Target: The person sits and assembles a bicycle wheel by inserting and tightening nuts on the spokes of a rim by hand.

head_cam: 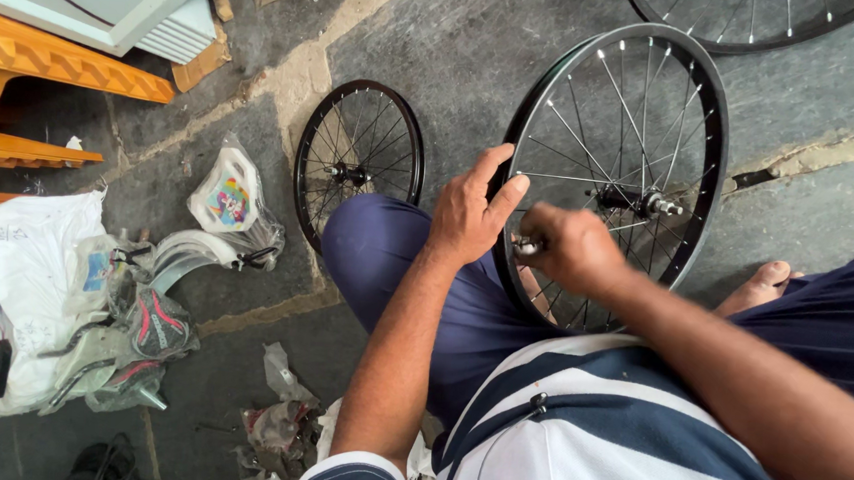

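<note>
Black-rimmed, the large wheel stands upright against the person's knee, its axle pointing sideways, the left hand grasping its near rim while the right hand, just inside among the spokes, clenches a small metal tool.

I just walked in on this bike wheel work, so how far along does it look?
Done: the large black wheel is laced with spokes and has its hub fitted. In hand: the left hand grips its rim while the right hand works a small metal tool at the spokes. Left: a smaller wheel stands untouched behind the knee, and plastic-wrapped bike parts lie unopened on the floor.
</note>
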